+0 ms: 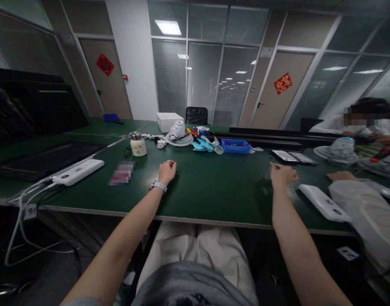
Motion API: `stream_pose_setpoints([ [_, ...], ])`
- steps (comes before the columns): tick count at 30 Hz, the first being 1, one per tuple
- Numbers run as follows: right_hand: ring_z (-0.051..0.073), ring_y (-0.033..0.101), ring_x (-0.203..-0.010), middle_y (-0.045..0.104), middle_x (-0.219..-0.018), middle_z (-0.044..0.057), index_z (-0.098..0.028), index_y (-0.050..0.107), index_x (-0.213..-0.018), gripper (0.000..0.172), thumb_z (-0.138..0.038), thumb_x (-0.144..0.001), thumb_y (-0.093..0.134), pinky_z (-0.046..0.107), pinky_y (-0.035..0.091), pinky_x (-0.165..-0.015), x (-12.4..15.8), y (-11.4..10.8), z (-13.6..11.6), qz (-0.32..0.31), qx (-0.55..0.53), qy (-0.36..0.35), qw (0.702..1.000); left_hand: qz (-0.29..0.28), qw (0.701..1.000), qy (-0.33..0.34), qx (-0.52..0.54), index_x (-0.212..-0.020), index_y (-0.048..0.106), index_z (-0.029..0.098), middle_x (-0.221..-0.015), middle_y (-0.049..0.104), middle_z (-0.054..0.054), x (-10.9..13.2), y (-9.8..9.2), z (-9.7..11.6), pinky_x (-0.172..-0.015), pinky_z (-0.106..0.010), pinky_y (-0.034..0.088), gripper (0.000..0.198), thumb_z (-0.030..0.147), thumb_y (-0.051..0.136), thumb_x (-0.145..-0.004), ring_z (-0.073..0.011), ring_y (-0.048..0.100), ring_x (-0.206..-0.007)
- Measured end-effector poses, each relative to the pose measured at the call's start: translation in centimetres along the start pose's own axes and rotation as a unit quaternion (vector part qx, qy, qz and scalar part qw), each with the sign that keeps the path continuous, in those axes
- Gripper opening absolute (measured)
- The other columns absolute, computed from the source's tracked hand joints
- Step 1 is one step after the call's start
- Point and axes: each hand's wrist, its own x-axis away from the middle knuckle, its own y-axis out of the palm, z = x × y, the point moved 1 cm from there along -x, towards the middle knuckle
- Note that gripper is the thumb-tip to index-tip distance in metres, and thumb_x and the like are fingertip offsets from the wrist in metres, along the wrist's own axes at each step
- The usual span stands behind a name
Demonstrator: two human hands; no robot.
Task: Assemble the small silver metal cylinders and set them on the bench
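My left hand (pixel 168 171), with a pale watch on its wrist, rests on the green table (pixel 214 187) with its fingers curled in; nothing shows in it. Well to the right, my right hand (pixel 282 173) is closed, thumb and fingers drawn together. A faint clear film or glare shows beside it, and I cannot tell whether it is in the grip. Nearest the left hand is a cream lidded bottle (pixel 138 146). Beyond both hands lie a white fan (pixel 179 135), light blue fan blades (pixel 203 144) and a blue basket (pixel 235 146).
White power banks lie at the left (pixel 78 171) with cables and at the right (pixel 324 203). Phone-like flat things (pixel 284 156) lie past my right hand. A co-worker's sleeve (pixel 357 208) reaches in at right. A white box (pixel 169 122) stands at the back.
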Motion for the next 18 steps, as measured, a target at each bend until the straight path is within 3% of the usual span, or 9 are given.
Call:
stream_pose_setpoints([
  [3, 0.028, 0.05, -0.096, 0.062, -0.095, 0.014, -0.019, 0.075, -0.097, 0.029, -0.039, -0.087, 0.057, 0.046, 0.033, -0.087, 0.11, -0.25, -0.05, -0.003, -0.006, 0.007, 1.0, 0.002, 1.0, 0.001, -0.001, -0.1, 0.067, 0.018, -0.098, 0.071, -0.01, 0.02, -0.01, 0.03, -0.087, -0.035, 0.045, 0.027, 0.035, 0.049, -0.09, -0.0222, 0.062, -0.093],
  [8, 0.029, 0.046, -0.103, 0.058, -0.109, 0.015, -0.019, 0.074, -0.094, 0.03, -0.042, -0.085, 0.058, 0.045, 0.033, -0.088, 0.23, -0.74, 0.17, 0.024, -0.013, 0.015, 1.0, -0.003, 1.0, 0.012, 0.0, -0.101, 0.067, 0.016, -0.098, 0.071, -0.011, 0.11, -0.15, 0.28, -0.088, -0.034, 0.045, 0.027, 0.034, 0.05, -0.09, -0.0223, 0.064, -0.092],
  [18, 0.034, 0.044, -0.113, 0.057, -0.118, 0.021, -0.011, 0.067, -0.101, 0.042, -0.047, -0.081, 0.063, 0.047, 0.034, -0.093, 0.09, -0.34, 0.53, -0.027, 0.02, 0.055, 0.998, -0.009, 1.0, 0.004, -0.003, -0.1, 0.067, 0.017, -0.096, 0.072, -0.01, 0.35, -0.39, 0.54, -0.086, -0.034, 0.046, 0.026, 0.034, 0.05, -0.089, -0.0222, 0.064, -0.091],
])
